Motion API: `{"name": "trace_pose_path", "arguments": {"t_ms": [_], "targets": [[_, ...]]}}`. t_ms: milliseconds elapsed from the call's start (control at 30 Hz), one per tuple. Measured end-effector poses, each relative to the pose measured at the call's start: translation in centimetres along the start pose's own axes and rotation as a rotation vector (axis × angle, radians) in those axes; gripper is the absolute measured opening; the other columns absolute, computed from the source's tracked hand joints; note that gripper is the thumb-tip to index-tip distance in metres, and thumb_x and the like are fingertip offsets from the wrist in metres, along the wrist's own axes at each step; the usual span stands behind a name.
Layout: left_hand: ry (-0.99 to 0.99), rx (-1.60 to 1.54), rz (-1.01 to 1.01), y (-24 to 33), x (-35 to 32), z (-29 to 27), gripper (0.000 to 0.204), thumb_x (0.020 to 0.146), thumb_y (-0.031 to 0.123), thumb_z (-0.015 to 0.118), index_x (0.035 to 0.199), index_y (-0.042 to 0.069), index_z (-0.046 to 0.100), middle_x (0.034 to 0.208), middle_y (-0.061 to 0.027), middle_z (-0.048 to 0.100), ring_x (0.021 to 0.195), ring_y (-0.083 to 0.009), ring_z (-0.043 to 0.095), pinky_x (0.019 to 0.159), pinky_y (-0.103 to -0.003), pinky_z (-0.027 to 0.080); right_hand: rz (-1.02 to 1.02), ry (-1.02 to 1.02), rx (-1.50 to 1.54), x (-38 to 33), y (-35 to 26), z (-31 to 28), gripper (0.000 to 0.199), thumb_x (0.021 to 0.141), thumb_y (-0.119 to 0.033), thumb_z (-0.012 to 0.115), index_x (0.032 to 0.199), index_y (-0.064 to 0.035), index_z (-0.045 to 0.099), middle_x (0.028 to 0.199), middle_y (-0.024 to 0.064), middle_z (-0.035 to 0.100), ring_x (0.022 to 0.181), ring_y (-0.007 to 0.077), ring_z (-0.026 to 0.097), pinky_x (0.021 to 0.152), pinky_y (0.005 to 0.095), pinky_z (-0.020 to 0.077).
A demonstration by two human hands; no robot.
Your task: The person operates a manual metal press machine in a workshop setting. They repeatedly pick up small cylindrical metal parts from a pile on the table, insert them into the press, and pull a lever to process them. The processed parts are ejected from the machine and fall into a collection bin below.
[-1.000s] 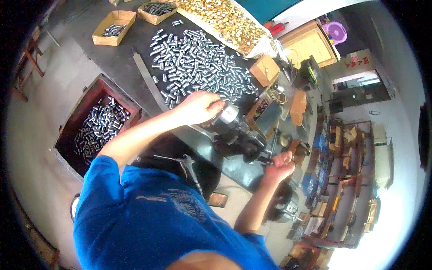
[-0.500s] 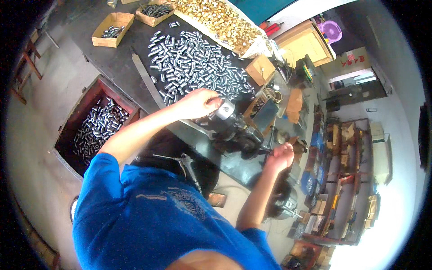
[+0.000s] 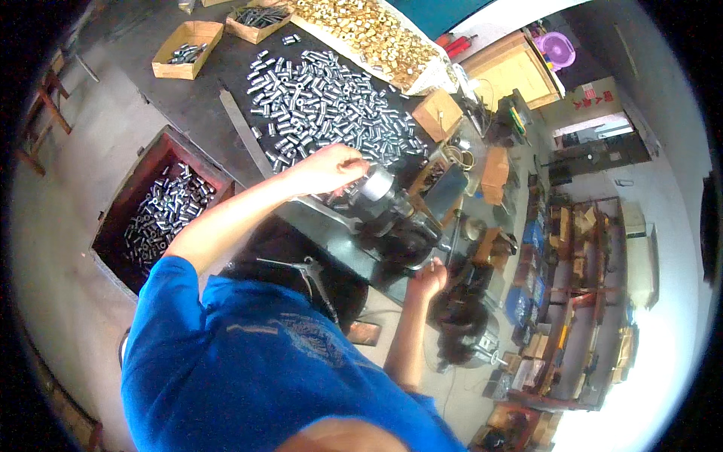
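Note:
In front of me is a dark bench machine point(image 3: 399, 226) with a bright silver cylindrical chuck point(image 3: 378, 183) at its far-left end. My left hand point(image 3: 339, 167) is closed in a pinch right beside the chuck's face. Whatever its fingers hold there is hidden. At the machine's near-right end, my right hand point(image 3: 428, 279) is closed around what looks like a lever handle, mostly covered by the fingers. A thin metal rod point(image 3: 453, 239) stands out just beyond that hand. Below the left wrist, an open-ended wrench point(image 3: 331, 214) lies close to the machine.
Small silver metal sleeves point(image 3: 324, 105) are heaped on the dark bench, beside a flat metal bar point(image 3: 245, 132). Brass pieces point(image 3: 369, 38) fill a pale sheet behind. A red-walled bin point(image 3: 113, 218) of metal parts stands left. An air gun point(image 3: 312, 275) lies near my shirt; shelves point(image 3: 572, 301) stand right.
My right hand has swung left and a little nearer to me at the machine's handle end. The left hand stays by the chuck, barely shifted.

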State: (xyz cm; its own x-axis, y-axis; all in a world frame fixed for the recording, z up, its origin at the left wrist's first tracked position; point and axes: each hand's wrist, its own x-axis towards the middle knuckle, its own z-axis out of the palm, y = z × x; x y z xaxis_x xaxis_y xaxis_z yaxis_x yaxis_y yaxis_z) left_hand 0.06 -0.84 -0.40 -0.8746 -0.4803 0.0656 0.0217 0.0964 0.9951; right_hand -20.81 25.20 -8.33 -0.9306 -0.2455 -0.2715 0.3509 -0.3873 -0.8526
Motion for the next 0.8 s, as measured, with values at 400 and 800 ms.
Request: {"name": "trace_pose_path", "arguments": {"t_ms": [400,800], "targets": [[0.005,-0.019,0.016,0.0,0.1,-0.6,0.031,0.087,0.022,0.044,0.063,0.003,0.046,0.051,0.0008,0.044,0.043,-0.0066,0.043,0.042,-0.022,0.036,-0.363,-0.050,0.000,1.7,-6.6,8.6,0.012,0.076,-0.007,0.039,0.073,-0.0033,0.050,0.053,-0.0029,0.036,0.041,0.0060,0.028,0.037,0.0205,0.0210],[0.010,-0.038,-0.006,-0.5,-0.1,-1.1,0.029,0.086,0.021,0.045,0.064,0.003,0.047,0.052,0.0004,0.045,0.043,-0.0067,0.045,0.041,-0.021,0.037,-0.183,-0.169,0.009,-4.0,-3.0,0.3,0.014,0.078,-0.017,0.043,0.072,-0.0057,0.050,0.053,-0.0032,0.035,0.041,0.0051,0.026,0.034,0.0188,0.0170]]}}
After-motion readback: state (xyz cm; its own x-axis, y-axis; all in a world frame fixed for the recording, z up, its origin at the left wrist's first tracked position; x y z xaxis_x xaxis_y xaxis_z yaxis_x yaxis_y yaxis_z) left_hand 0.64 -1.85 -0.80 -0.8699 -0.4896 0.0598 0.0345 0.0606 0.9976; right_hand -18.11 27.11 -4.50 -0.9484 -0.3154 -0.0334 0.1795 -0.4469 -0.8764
